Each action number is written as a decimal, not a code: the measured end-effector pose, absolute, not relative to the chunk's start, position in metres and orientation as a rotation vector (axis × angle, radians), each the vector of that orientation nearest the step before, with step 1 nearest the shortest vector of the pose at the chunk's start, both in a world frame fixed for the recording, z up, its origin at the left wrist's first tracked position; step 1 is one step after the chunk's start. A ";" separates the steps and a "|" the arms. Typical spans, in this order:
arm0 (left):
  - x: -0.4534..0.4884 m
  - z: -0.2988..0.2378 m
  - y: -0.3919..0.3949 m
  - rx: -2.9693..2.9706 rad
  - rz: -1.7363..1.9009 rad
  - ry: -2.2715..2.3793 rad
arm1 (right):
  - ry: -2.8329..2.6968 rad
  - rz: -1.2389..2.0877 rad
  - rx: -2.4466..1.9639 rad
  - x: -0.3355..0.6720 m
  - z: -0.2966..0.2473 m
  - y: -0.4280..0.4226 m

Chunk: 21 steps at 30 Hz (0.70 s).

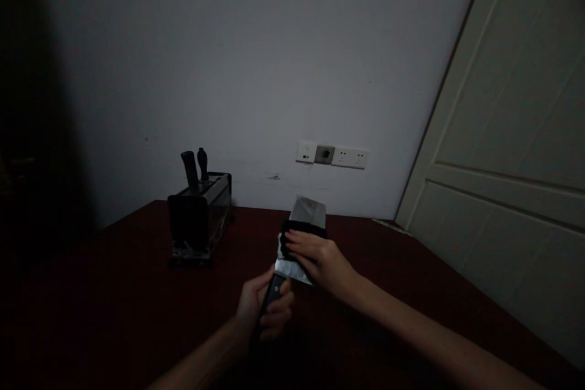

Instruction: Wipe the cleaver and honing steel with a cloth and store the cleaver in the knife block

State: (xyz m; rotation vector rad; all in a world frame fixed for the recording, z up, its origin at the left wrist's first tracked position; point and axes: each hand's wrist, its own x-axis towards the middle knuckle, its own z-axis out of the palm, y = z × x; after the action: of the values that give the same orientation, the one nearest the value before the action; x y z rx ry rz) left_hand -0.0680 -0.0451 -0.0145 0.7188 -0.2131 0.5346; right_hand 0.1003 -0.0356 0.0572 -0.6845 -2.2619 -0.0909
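My left hand (265, 304) is wrapped round the dark riveted handle of a cleaver (309, 211), whose broad metal blade points away from me. Across the middle of that blade lies a black cloth (289, 237) with a whitish edge at its left. My right hand (320, 256) presses the cloth flat against the blade, fingers together and pointing left. Blade shows both beyond the cloth and on the near side of it. The blade's underside is hidden.
On the dark red table (137, 292), a knife block (201, 213) stands at the left with two dark handles sticking up. A pale wall with sockets (331, 155) rises behind. To the right is a light panelled door (512, 134).
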 end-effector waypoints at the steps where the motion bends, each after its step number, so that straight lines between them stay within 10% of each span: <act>1: -0.068 -0.015 -0.045 0.723 0.540 -0.208 | -2.300 -0.066 -0.646 0.097 0.054 -0.041; 21: -0.067 -0.016 -0.047 0.712 0.482 -0.156 | -2.187 -0.132 -0.756 0.107 0.075 -0.016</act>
State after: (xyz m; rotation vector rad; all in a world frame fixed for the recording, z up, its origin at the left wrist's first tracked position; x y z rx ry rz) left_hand -0.0670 -0.0469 -0.0158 0.7122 -0.1557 0.4822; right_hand 0.1073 -0.0156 0.0748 -0.7555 -2.1870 -0.1322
